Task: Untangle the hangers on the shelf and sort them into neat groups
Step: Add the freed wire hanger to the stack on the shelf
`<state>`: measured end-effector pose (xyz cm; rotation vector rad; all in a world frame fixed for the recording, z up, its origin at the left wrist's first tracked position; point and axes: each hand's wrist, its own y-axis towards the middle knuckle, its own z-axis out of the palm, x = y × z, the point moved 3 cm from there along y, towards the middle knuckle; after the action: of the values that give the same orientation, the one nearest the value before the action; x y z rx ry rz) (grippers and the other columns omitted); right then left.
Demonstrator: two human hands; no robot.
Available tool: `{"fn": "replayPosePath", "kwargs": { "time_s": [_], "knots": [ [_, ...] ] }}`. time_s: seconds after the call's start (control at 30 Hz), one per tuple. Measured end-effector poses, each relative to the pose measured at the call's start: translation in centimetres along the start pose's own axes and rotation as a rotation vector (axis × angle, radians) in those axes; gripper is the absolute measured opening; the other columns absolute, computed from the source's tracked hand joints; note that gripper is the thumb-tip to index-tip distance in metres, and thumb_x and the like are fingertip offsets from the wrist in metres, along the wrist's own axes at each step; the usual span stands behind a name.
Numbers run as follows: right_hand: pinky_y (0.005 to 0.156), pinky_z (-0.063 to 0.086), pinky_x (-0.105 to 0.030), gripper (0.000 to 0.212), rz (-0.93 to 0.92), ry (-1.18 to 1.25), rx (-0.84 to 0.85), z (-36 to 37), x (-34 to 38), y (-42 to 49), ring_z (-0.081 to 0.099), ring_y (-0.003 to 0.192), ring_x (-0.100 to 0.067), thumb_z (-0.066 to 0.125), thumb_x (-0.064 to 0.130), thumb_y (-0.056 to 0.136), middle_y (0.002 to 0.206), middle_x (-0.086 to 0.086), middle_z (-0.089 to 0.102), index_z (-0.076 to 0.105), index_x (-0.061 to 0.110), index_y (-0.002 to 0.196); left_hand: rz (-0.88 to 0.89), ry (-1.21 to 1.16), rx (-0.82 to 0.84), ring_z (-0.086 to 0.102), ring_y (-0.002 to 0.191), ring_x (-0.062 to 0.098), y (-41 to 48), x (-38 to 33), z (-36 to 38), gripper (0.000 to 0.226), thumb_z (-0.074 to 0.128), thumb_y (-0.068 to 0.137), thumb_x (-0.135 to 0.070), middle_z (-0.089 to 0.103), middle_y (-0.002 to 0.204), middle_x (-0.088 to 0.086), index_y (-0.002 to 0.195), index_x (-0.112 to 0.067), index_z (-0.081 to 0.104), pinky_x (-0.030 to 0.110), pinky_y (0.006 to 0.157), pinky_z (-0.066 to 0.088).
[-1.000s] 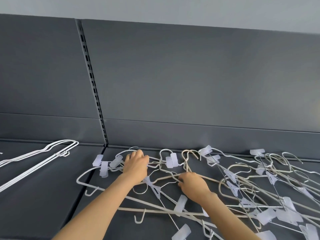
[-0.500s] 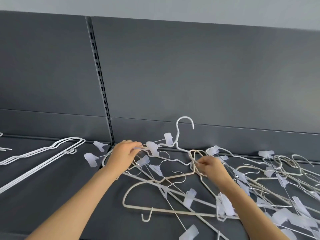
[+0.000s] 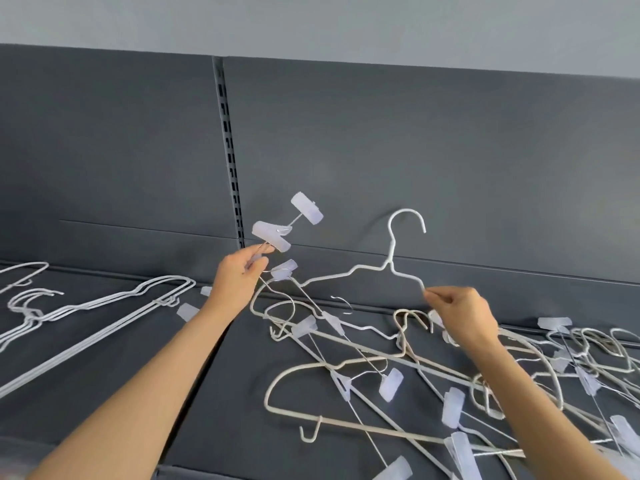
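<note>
Our right hand pinches one white hanger by its end; our left hand pinches one clip hanger bearing two clips.

The sorted hanger group lies on the shelf at nine o'clock from the tangled pile; a raised hanger (off the shelf) is at twelve, a clip hanger at eleven.

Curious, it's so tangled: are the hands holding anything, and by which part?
The right hand pinches the white hanger at one shoulder end; the left hand pinches a clip hanger by the wire near its clips.
</note>
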<state>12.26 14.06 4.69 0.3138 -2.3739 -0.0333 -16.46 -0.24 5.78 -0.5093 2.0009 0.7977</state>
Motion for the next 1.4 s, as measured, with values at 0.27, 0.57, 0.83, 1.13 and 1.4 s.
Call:
{"fn": "replayPosePath", "kwargs": {
  "time_s": [0.27, 0.57, 0.83, 1.13, 1.4],
  "knots": [
    [0.051, 0.034, -0.014, 0.033, -0.079, 0.125, 0.175, 0.4, -2.2, -1.1, 0.037, 0.05, -0.014, 0.062, 0.009, 0.085, 0.041, 0.01, 0.052, 0.059, 0.018, 0.053, -0.039, -0.031, 0.022, 0.057, 0.105, 0.015, -0.3, 0.5, 0.8, 0.031, 0.044, 0.092, 0.001, 0.066, 0.109, 0.006, 0.115, -0.007, 0.063, 0.013, 0.088, 0.037],
    [0.061, 0.037, -0.031, 0.016, -0.082, 0.204, 0.052, 0.2, -2.2, -1.3, 0.04, 0.052, -0.02, 0.057, 0.024, 0.088, 0.054, -0.006, 0.055, 0.068, 0.025, 0.077, 0.005, 0.019, 0.198, 0.048, 0.071, 0.004, -0.2, 1.0, 2.3, 0.026, 0.047, 0.091, -0.002, 0.055, 0.078, 0.002, 0.091, -0.018, 0.068, 0.013, 0.069, 0.036],
    [0.043, 0.031, -0.011, 0.014, -0.151, 0.198, 0.19, 0.8, -0.7, -1.7, 0.041, 0.034, -0.005, 0.053, 0.011, 0.09, 0.05, 0.001, 0.053, 0.062, 0.022, 0.092, 0.043, -0.145, 0.084, 0.057, 0.064, -0.017, -0.1, -1.1, 2.4, 0.03, 0.047, 0.093, -0.003, 0.059, 0.097, -0.002, 0.12, -0.004, 0.058, 0.001, 0.072, 0.045],
    [0.052, 0.036, -0.014, 0.02, -0.173, 0.181, 0.043, -0.6, -2.0, -1.6, 0.04, 0.054, -0.017, 0.052, 0.007, 0.09, 0.061, -0.022, 0.056, 0.069, 0.003, 0.081, -0.034, -0.153, 0.053, 0.059, 0.078, 0.004, 0.2, 1.3, 1.5, 0.023, 0.053, 0.091, -0.007, 0.064, 0.091, -0.001, 0.102, -0.016, 0.07, 0.025, 0.083, 0.047],
    [0.041, 0.032, -0.01, 0.021, -0.111, 0.298, -0.012, -1.5, -3.3, -1.0, 0.035, 0.049, -0.015, 0.05, 0.004, 0.09, 0.052, -0.004, 0.046, 0.07, 0.009, 0.086, -0.097, -0.083, 0.013, 0.061, 0.075, 0.031, -0.2, 2.6, 0.1, 0.036, 0.056, 0.091, -0.018, 0.065, 0.09, 0.019, 0.071, -0.046, 0.067, 0.029, 0.061, 0.048]
  ]
}}
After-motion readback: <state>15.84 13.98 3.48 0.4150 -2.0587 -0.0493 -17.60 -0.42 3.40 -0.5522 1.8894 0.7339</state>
